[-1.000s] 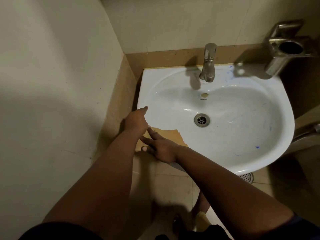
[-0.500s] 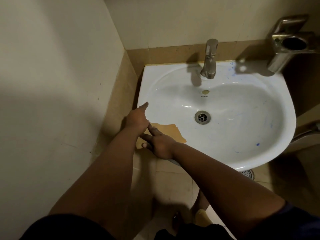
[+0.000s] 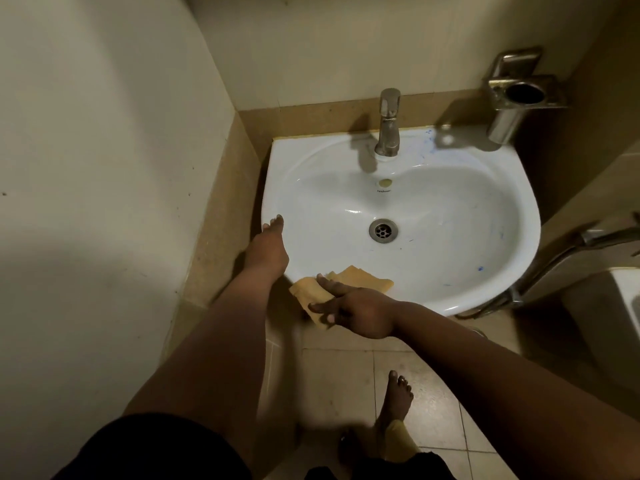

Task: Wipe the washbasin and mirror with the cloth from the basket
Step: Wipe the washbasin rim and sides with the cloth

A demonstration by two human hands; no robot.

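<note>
The white washbasin (image 3: 450, 258) is fixed in the corner, with faint blue marks on its right side. A yellow cloth (image 3: 360, 278) lies over the basin's front-left rim, one end hanging past the edge. My right hand (image 3: 353, 310) presses on the cloth with straight, spread fingers. My left hand (image 3: 268, 251) holds the left rim. Its thumb lies on top of the rim and its fingers are hidden below the edge. No mirror or basket is in view.
A steel tap (image 3: 388, 123) stands at the back of the basin and a drain (image 3: 383, 230) sits in the bowl. A metal holder (image 3: 519, 98) juts from the wall at right. A hose (image 3: 571, 251) and white fixture (image 3: 623, 306) crowd the right side. My foot (image 3: 394, 400) is on the tiled floor.
My right hand has slid the cloth a little to the right along the front rim, and more cloth hangs over the edge. My left hand stays on the left rim.
</note>
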